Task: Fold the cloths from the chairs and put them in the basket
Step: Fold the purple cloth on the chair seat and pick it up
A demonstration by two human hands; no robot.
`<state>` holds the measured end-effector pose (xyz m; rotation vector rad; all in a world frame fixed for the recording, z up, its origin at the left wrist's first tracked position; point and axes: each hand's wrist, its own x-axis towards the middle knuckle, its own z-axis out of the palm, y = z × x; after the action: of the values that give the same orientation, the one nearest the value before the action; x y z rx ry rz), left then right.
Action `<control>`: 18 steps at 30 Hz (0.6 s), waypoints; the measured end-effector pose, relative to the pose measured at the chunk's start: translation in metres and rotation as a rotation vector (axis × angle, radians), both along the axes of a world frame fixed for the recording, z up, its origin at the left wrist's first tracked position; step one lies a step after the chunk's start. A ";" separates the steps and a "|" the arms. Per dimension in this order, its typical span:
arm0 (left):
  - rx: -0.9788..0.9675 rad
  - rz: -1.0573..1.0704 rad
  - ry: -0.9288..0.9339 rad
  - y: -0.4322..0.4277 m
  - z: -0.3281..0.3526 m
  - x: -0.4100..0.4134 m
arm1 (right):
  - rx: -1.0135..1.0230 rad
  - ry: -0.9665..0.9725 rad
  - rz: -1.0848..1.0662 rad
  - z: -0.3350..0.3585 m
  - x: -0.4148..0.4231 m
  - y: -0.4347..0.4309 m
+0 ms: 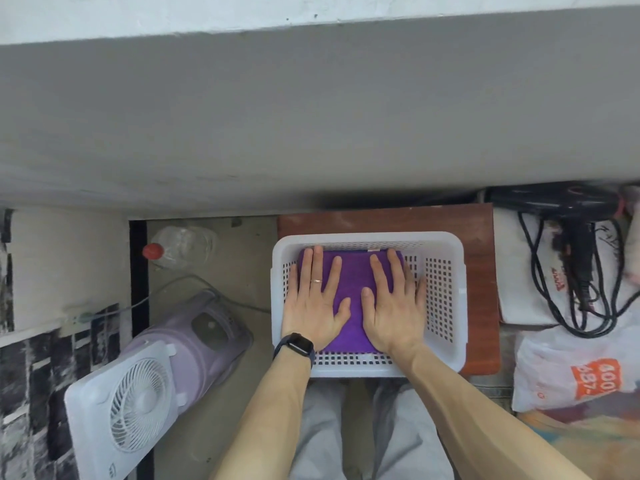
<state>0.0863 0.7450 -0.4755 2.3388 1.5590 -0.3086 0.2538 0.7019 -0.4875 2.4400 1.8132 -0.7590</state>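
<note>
cloth in basket under left hand, right hand; bag reads "400".

The 1 head-worn wide-angle view looks steeply down from close above the basket, facing the wall.

Both arms reach forward and down, forearms bare and drawing closer toward the wrists. The left hand lies flat, palm down, fingers straight and a little spread, thumb angled inward. The right hand lies likewise: flat, palm down, fingers extended, thumb pointing toward the other thumb. The hands sit side by side, thumbs near but apart. Dark watch on the left wrist; ring on a left finger.
</note>
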 end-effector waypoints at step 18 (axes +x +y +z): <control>0.024 0.621 -0.137 -0.082 0.165 -0.015 | 0.150 0.188 0.545 0.178 0.005 -0.019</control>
<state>0.0711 0.6634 -0.3109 1.7224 2.1076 0.0195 0.2591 0.6830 -0.3094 1.8307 2.5204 -0.8388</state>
